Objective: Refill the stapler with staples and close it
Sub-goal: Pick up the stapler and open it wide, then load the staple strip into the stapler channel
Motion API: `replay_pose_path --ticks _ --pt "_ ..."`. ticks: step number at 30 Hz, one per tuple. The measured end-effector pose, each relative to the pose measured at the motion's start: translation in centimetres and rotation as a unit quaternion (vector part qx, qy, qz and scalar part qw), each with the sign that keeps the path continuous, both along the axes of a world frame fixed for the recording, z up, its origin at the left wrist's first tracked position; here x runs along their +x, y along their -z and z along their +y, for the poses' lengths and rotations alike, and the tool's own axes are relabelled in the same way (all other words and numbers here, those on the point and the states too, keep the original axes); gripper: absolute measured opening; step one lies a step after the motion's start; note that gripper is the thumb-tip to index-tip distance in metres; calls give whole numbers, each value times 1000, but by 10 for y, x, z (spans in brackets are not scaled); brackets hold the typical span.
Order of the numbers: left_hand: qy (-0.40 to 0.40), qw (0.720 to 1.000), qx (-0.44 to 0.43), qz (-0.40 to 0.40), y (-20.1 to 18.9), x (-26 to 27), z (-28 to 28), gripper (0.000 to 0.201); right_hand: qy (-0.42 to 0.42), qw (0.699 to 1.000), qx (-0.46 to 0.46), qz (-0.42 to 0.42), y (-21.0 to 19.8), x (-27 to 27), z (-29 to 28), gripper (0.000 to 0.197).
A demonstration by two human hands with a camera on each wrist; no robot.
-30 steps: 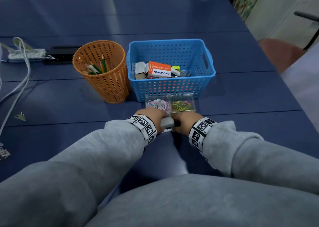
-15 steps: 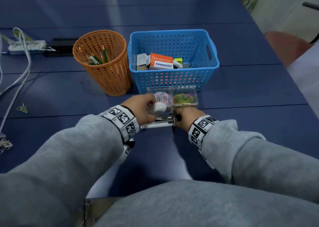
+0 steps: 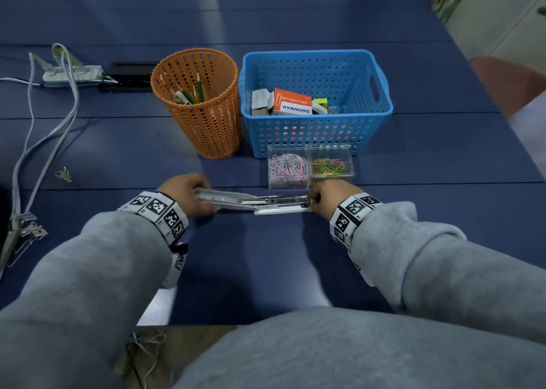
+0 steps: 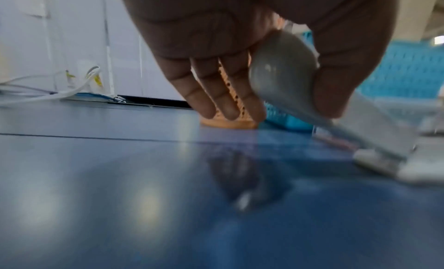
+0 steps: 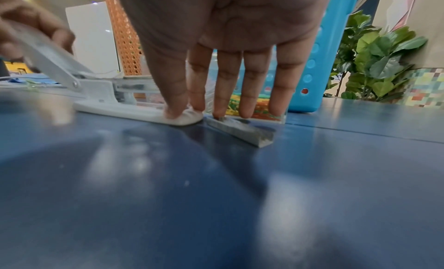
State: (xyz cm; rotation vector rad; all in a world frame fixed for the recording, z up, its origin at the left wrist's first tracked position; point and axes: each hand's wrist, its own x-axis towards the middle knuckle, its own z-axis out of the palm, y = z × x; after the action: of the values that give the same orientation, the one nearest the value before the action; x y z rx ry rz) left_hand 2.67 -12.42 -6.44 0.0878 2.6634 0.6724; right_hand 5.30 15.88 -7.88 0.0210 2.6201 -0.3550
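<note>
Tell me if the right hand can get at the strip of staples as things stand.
Probably yes. The strip of staples lies on the table right at the right hand, a fingertip seemingly touching its end. Nothing covers it, though that hand's thumb presses the stapler base.

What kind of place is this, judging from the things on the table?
Probably an office or study desk. On the blue table stand an orange pen holder with pencils, a blue basket of stationery boxes, and a clear box of paper clips. A power strip with cables lies at the left.
</note>
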Motion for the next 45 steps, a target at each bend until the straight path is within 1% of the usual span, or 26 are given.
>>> replay_pose_path --ticks 2,4,6,8,11,12,15,17,19,22,23,26,30,33,34,36,38,40,42,44,45 --pt "21 998 -57 -29 6 1 -3 30 1 1000 -3 2 0 0 -1 21" --pt "50 992 -107 -37 11 1 0 28 -2 1000 -6 2 0 0 -1 23" --pt "76 984 -156 -38 13 1 7 28 -3 1000 -5 1 0 1 -1 24" --pt "92 979 -178 -22 16 3 17 30 -1 1000 -3 3 0 2 0 25" --pt "125 981 -148 -8 19 8 39 53 -9 1000 -4 12 -1 3 1 26" --pt "138 982 -129 -9 19 10 48 56 -15 1000 -6 14 -1 4 2 27" --pt "165 984 -68 -30 18 9 70 54 -27 999 -31 10 -3 7 9 31" --pt "178 982 -57 -36 18 7 77 50 -4 999 -44 23 -6 11 21 34" --pt "181 981 -60 -38 19 4 78 46 21 999 -25 35 -9 15 36 37" --pt "181 981 -56 -43 20 2 79 44 5 999 48 -16 -10 21 51 47" --pt "180 981 -55 -44 20 1 79 44 -4 998 59 -27 -9 23 52 48" --pt "175 982 -50 -45 20 1 80 43 -10 998 56 -29 -3 26 48 41" --pt "173 983 -45 -45 20 1 80 41 15 1000 25 3 1 23 41 18" --pt "167 984 -39 -43 22 3 79 41 34 999 4 9 1 24 41 8" --pt "166 984 -38 -42 22 3 79 41 48 999 -15 15 -1 24 42 7" --pt "164 985 -37 -41 22 4 79 41 85 992 -82 53 -8 26 41 7" --pt "163 985 -37 -39 23 4 79 41 111 974 -163 109 -17 25 35 7" --pt "163 985 -37 -40 23 5 79 41 115 959 -217 141 -25 23 27 12" --pt "164 985 -36 -41 22 6 79 41 114 949 -258 143 -28 21 20 11" --pt "167 984 -32 -43 21 6 77 40 111 944 -284 127 -27 21 17 8" --pt "168 984 -30 -44 20 6 77 40 113 943 -291 118 -25 22 16 10"
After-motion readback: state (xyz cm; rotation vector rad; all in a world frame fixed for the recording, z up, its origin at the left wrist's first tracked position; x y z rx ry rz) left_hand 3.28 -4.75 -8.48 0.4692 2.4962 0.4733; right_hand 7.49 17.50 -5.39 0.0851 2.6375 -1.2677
